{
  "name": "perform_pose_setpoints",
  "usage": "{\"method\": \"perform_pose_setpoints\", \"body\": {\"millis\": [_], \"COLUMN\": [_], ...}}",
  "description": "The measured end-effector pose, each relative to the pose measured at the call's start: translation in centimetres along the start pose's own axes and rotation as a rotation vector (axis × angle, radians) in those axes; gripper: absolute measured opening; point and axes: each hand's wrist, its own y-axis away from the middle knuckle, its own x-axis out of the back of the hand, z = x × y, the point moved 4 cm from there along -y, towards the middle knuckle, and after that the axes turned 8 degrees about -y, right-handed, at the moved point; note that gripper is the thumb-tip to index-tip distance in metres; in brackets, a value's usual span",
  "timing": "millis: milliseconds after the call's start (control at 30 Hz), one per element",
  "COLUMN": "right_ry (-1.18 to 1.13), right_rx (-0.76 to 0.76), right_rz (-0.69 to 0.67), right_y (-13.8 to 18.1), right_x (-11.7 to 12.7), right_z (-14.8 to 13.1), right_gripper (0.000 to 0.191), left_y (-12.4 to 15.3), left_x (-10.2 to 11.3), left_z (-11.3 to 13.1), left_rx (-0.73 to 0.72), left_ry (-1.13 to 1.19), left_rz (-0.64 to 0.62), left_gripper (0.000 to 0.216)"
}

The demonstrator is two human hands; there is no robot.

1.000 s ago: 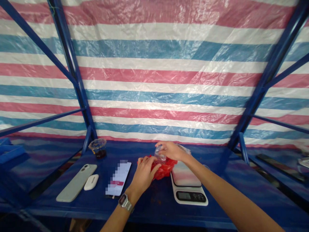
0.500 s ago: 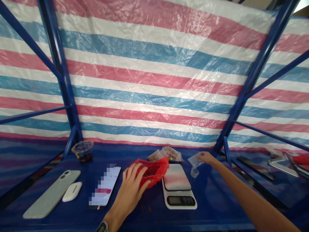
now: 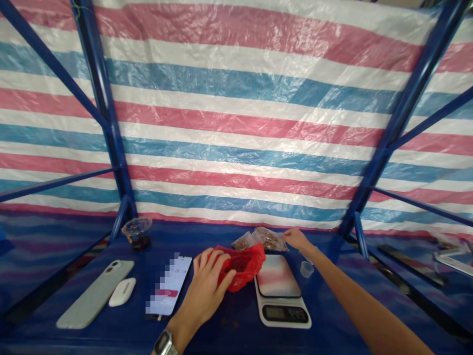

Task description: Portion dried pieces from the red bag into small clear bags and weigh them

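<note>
My left hand [image 3: 212, 276] is closed around the left side of a crumpled red plastic bag [image 3: 251, 266], whose mouth gapes upward with a dark inside. Behind it lie small clear zip-lock bags [image 3: 271, 239] filled with brown bits. My right hand [image 3: 296, 239] reaches to the right end of the rear zip-lock bag, fingertips pinched at its edge. A white kitchen scale [image 3: 279, 276] stands beside the red bag, its plate bare. Right of the scale sits a small clear plastic cup [image 3: 306, 268]. My right forearm mostly hides the clear empty bags behind the cup.
At left on the blue table [image 3: 207, 328] lie a pale green phone [image 3: 96, 293], a white earbud case [image 3: 122, 292] and a lit phone [image 3: 173, 286]. A clear cup with dark contents [image 3: 138, 234] stands behind them. Blue frame posts [image 3: 111, 118] and a striped sheet [image 3: 236, 128] rise behind.
My right hand has left the clear empty bags and moved left to the filled zip-lock bag. My left hand keeps its hold on the red bag. The view has shifted slightly left.
</note>
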Motion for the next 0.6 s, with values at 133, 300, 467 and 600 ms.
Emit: {"method": "perform_pose_setpoints", "body": {"millis": [133,300,467,600], "right_ry": [-0.191,-0.391,-0.552,-0.643], "right_rx": [-0.055,0.010,0.106,0.084], "right_rz": [-0.040,-0.060,-0.188,-0.252], "right_y": [0.2,0.9,2.9,4.2], "right_x": [0.7,-0.1,-4.2,-6.6], "right_z": [-2.3,-7.6,-13.1,-14.7], "right_gripper": [0.019,0.038,0.045,0.041], "left_y": [-1.1,-5.7,-10.3,-11.1], "left_x": [1.9,2.3,-0.3,-1.4], "left_z": [0.5,3.0,4.5,3.4], "left_rx": [0.084,0.163,0.228,0.256], "left_ry": [0.073,0.306,0.768,0.890], "left_rz": [0.060,0.069,-0.032,-0.074], "left_gripper": [0.027,0.024,0.026,0.031]}}
